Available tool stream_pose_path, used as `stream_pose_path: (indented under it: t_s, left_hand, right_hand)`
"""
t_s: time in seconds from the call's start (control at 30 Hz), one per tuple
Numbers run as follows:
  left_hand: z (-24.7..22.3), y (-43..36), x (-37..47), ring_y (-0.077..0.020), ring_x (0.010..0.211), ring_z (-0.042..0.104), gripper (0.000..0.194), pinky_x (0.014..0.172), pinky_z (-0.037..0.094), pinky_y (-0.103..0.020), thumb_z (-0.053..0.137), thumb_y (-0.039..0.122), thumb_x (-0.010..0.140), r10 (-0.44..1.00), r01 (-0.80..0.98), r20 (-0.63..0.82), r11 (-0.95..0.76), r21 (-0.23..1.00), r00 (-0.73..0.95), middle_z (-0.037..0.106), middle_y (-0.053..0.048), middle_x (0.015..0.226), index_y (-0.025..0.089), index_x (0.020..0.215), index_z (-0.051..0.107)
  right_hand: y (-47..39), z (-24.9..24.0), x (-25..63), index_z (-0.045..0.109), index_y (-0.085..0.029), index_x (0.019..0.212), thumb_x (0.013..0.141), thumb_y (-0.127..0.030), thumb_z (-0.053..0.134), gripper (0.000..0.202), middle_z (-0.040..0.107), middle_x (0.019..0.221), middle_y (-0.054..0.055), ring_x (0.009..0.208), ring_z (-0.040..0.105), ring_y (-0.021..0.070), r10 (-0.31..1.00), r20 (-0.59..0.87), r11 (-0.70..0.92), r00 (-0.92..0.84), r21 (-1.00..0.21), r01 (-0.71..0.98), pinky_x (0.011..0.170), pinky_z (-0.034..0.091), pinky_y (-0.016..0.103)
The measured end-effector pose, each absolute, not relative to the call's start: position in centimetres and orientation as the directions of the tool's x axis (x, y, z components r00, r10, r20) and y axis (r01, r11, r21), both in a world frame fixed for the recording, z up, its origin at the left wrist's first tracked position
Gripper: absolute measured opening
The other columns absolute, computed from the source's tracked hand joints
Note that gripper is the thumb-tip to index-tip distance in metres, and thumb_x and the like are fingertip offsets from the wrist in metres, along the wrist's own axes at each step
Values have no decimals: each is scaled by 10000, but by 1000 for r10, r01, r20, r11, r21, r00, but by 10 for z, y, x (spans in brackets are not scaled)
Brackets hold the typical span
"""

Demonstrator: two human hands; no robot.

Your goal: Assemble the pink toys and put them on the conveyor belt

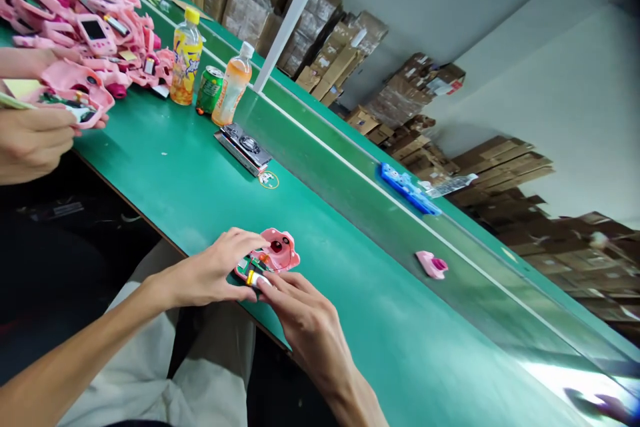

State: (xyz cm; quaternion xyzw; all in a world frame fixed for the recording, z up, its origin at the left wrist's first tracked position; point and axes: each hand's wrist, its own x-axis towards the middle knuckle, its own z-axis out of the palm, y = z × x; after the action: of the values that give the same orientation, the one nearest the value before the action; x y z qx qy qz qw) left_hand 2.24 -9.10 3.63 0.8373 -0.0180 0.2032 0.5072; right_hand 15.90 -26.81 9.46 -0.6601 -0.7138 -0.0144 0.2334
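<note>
A small pink plastic shell (291, 257) lies opened at the green table's front edge, with a green circuit board and wires in its near half. My left hand (215, 268) grips the shell from the left, its fingers over the top and its thumb at the near side. At the lower right, my right hand (300, 303) has its fingers on a white battery with a yellow end (254, 278), which rests at the near half of the shell. Parts of the board are hidden under my fingers.
A pile of pink shells (95, 33) fills the far left, near another person's hands (35, 140) holding a pink shell. Two bottles (186, 60), a green can (209, 90) and a dark device (243, 148) stand or lie beyond my hands. A pink piece (431, 265) sits right.
</note>
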Motion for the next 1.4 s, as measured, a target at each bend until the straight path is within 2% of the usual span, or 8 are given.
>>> stream_pose_path:
  t_s: [0.13,0.2,0.4,0.7,0.83,1.07,1.23,1.4]
  left_hand:
    - [32,-91,30,-212,1226,559,255,1059,465,-361,635,175,948,236,-181,337,-506,844,912,635,-58,1277,232,1195,660]
    - [30,-97,34,-206,1104,607,166,985,488,-360,549,157,993,292,-125,327,-543,831,899,682,-43,1149,207,1064,690]
    - [30,-114,42,-207,999,622,170,932,471,-381,505,161,1017,385,-11,305,-604,797,871,699,-12,1033,205,1001,668]
    - [27,-117,41,-188,927,625,108,831,493,-320,539,193,1009,478,42,300,-583,812,826,682,-6,961,198,950,629]
    - [25,-118,38,-200,937,630,198,837,499,-332,454,241,1047,422,-3,382,-668,744,823,683,-29,979,196,965,629]
    - [18,-103,19,-281,1187,575,364,974,519,-414,506,272,1012,122,-151,393,-790,594,911,558,-95,1372,265,1374,546]
    - [17,-97,18,-296,1199,568,383,968,539,-439,475,241,1019,66,-175,371,-796,580,926,535,-116,1373,285,1390,557]
    - [16,-100,20,-308,1251,541,367,1014,519,-476,497,207,998,64,-178,376,-800,574,924,524,-130,1384,268,1348,589]
  right_hand:
    - [-267,98,162,693,-289,1256,955,-68,550,399,774,1096,23,971,717,181,927,367,60,81,-357,932,786,655,315]
    - [-268,97,163,678,-310,1283,955,-65,546,430,772,1102,24,965,719,182,926,362,44,103,-376,926,772,658,319]
    - [-272,78,166,617,-250,1351,960,-32,528,456,754,1163,49,1026,699,197,924,380,56,52,-269,961,847,649,353]
    - [-276,60,159,661,-82,1197,940,-12,542,292,746,1154,125,992,688,220,923,384,19,13,-81,997,876,639,351]
    - [-277,61,154,635,-65,1250,967,-8,452,342,723,1200,154,1059,684,235,946,325,12,-21,30,999,917,626,379]
    - [-279,69,141,565,-5,1349,966,-30,425,409,674,1275,212,1180,628,291,986,163,-38,24,88,995,982,599,421]
    - [-285,43,136,571,-80,1368,928,11,459,463,617,1375,197,1296,533,303,935,336,-122,111,13,992,986,581,473]
    - [-298,18,123,718,-203,1167,894,-76,646,310,613,1391,172,1348,463,360,731,627,-342,270,-7,940,929,554,517]
